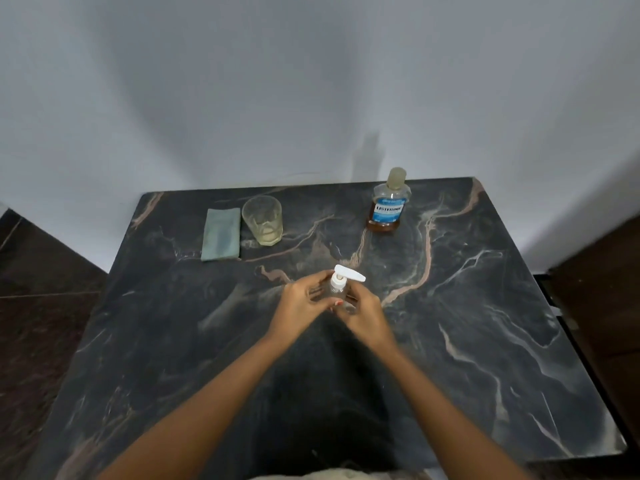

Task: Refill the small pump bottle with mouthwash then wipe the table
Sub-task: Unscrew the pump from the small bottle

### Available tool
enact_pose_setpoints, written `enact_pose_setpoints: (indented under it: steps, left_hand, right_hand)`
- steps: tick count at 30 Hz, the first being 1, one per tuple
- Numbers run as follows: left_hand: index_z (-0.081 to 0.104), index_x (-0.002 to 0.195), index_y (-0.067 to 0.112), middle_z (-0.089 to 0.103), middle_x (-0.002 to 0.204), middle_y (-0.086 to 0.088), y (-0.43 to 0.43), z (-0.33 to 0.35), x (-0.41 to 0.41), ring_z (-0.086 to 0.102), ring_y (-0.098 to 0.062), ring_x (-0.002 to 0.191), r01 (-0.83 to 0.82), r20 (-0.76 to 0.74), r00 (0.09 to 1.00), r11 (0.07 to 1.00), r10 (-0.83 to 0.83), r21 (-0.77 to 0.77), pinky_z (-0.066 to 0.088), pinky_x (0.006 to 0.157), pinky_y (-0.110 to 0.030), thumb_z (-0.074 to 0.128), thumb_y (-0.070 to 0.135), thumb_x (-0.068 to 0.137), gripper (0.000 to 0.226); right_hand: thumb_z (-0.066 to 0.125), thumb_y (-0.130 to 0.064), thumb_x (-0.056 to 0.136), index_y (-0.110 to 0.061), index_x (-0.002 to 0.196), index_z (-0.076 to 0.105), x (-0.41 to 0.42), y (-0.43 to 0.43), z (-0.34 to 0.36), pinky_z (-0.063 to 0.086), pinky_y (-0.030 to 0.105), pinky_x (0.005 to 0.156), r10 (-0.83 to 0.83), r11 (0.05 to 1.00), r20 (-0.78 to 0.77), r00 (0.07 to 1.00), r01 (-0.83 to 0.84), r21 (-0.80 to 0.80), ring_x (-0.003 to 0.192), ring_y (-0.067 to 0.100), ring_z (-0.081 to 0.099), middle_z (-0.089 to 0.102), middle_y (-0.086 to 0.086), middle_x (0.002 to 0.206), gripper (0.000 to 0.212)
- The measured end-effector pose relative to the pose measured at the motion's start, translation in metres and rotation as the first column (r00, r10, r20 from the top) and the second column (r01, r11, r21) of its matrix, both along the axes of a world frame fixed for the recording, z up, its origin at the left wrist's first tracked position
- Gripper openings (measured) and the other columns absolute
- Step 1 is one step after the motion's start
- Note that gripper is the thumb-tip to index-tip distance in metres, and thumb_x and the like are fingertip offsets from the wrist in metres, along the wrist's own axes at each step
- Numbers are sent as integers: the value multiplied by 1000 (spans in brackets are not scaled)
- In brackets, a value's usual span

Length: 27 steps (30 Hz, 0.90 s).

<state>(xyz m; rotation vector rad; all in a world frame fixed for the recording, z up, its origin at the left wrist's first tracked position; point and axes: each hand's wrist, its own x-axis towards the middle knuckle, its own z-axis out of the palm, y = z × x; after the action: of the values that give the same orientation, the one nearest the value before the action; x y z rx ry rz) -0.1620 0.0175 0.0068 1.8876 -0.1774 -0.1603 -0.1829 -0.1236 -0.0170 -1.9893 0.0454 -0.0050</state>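
- Table (485, 306) of dark stone with pale and pinkish veins, its far edge against a plain grey-white wall (311, 81). Dark tiled floor (41, 306) shows to the left.
- Near the far edge, a folded grey-green cloth (221, 233) lies flat at the left, with a clear glass (262, 220) standing just beside it on its right. Well apart to the right is an upright, capped mouthwash bottle (388, 209) with a blue label and brown liquid low in it.
- The small pump bottle (337, 289) is upright near the table's middle, between the two hands. Its white pump head (348, 273) is on top, nozzle pointing right. The hands hide whether its base rests on the table.
- The left hand (304, 299) wraps curled fingers round the clear body from the left, with the thumb across the near side.
- The right hand (363, 311) closes on the body from the right, lower down. It is blurred, so the exact finger placement cannot be made out.
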Motion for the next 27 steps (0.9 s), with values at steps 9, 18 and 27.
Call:
enact_pose_setpoints:
  steps: [9, 18, 27]
  left_hand:
    - [55, 114, 25, 63, 95, 19, 5, -11, -60, 61, 11, 91, -39, -90, 995, 997, 33, -65, 46, 79, -6, 78, 3, 64, 59]
    - [57, 106, 22, 64, 99, 10, 9, -25, -85, 60, 9, 93, -82, -155, 985, 995, 71, -63, 46, 82, -8, 76, 0, 66, 50]
    - [56, 116, 11, 62, 103, 10, 8, -28, -88, 60, 10, 93, -67, -177, 983, 995, 53, -74, 44, 81, -5, 75, -3, 66, 55]
  right_hand:
    - [72, -12, 74, -19, 114, 56, -53, 2, -16, 52, 30, 87, 53, 998, -77, 996, -55, -24, 96, 7, 62, 64, -7, 103, 44]
    - [70, -7, 76, -8, 116, 54, -72, 9, -24, 52, 38, 89, 81, 993, -105, 991, -89, -80, 99, 19, 62, 64, 9, 109, 43]
    - [69, -6, 77, -8, 121, 51, -77, 9, -22, 48, 28, 91, 120, 988, -141, 983, -133, -84, 104, 20, 59, 62, 10, 113, 47]
